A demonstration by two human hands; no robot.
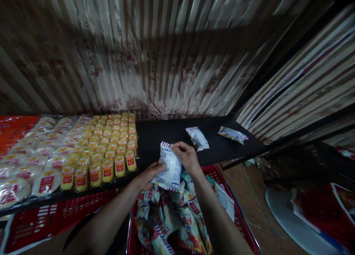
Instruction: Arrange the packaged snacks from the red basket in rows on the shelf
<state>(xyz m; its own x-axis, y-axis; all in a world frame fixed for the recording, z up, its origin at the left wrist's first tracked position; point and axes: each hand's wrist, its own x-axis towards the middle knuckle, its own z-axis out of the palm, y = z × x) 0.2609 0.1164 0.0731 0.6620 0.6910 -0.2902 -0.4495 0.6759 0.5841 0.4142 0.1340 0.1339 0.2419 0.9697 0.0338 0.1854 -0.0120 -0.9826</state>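
Between my two hands is a white snack packet (172, 169) with printed text and a red-and-blue striped top seal, held tilted over a basket. My left hand (149, 176) grips its left side, thumb across the front. My right hand (186, 157) pinches its upper right edge. Below, a red basket (239, 217) holds several similar packets (186, 227) in a loose heap. Farther back on the black shelf (169, 131) lie two more packets, a near one (198, 138) and a far right one (233, 134).
Rows of yellow wrapped cakes (108, 166) and round white wrapped cakes (46, 183) fill the shelf's left part. Under it is another red basket (52, 214). A striped curtain (155, 63) hangs behind. On the right stand a dark metal frame and a pale round object (283, 210).
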